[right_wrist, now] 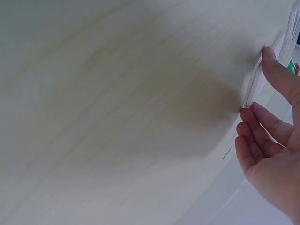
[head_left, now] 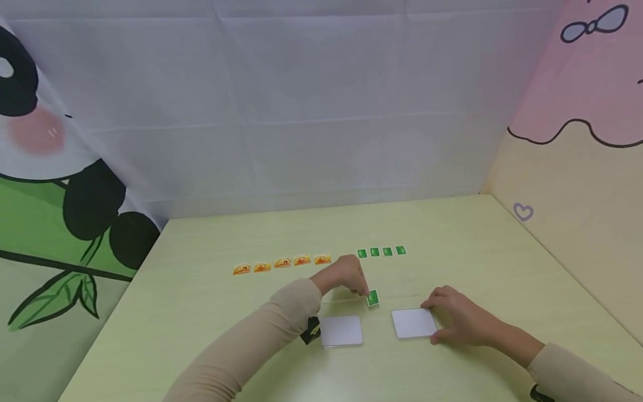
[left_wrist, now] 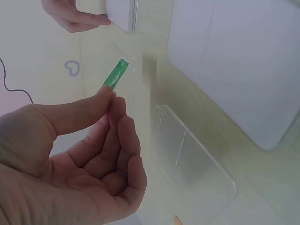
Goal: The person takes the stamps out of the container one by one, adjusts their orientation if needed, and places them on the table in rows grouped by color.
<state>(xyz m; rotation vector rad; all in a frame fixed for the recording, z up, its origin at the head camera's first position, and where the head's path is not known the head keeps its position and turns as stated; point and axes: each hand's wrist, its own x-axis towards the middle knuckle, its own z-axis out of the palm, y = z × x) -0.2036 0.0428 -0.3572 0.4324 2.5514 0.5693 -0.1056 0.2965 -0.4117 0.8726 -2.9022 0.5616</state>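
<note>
Thumb and index finger of my left hand pinch a small green card with a white edge. The left wrist view shows the card slanting up from the fingertips. My right hand holds a flat, white-topped clear plastic box by its right side, thumb at the near corner and fingers at the far one. Seen from the right wrist, the thumb and fingertips sit on the box's clear rim. A second white-topped box lies below the left forearm.
A clear plastic lid lies below the left hand. Five-odd orange picture cards, several in all, form a row at the left, and several small green cards line up farther right. Cloth walls border the table.
</note>
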